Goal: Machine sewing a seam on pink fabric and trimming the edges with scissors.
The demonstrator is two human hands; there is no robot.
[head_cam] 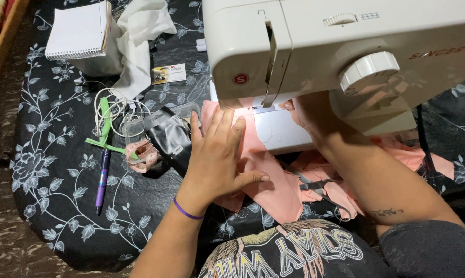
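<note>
Presently: left hand (217,154), fingers spread wide, lies flat on the salmon-pink cotton fabric piece (273,185), whose length runs from beneath the palm toward the white sewing machine (340,51). Right hand (299,110), nearer the needle, presses the fabric there; its fingers are mostly hidden, so cannot tell its spread.

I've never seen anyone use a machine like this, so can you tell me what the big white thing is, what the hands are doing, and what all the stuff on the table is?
The picture comes from a camera on the person's head, looking down at their own hands. The big white thing is a sewing machine. It stitches cloth together. The left hand lies flat on a piece of pink fabric, pressing it down. The right hand reaches under the machine, near where the needle would be, so its fingers are partly hidden. Neither hand grips anything. Scissors rest on the fabric. To the left, on the black flowered tablecloth, lie a purple pen, a white spiral notebook, a white cord and a clear plastic box.
</note>
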